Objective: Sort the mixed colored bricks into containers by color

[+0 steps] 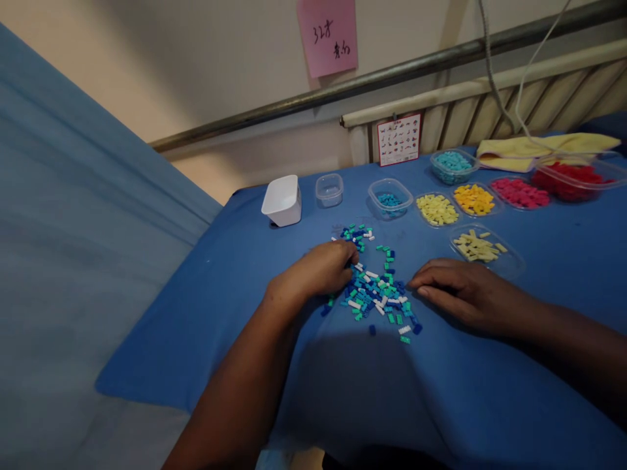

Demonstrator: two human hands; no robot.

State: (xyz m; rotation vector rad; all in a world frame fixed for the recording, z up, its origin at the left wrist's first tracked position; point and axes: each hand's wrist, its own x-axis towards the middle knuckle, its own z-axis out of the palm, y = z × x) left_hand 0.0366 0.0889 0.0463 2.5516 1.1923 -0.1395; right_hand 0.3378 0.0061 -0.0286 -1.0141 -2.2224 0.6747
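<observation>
A loose pile of small blue, green and white bricks (379, 294) lies on the blue cloth between my hands. My left hand (330, 266) reaches over the pile's left side, its fingers curled down among the bricks; whatever its fingertips hold is too small to make out. To the right of the pile, my right hand (453, 287) rests on the cloth with its fingers pointing at the bricks, and nothing shows in it. A clear tub with blue bricks (390, 200) stands behind the pile.
A white bin (283, 201) and a small clear tub (329, 190) stand at the back left. Tubs of pale yellow (437, 209), orange-yellow (473, 199), pink (520, 193), red (571, 181) and turquoise pieces (451, 164) stand at the back right, near a yellow cloth (543, 149).
</observation>
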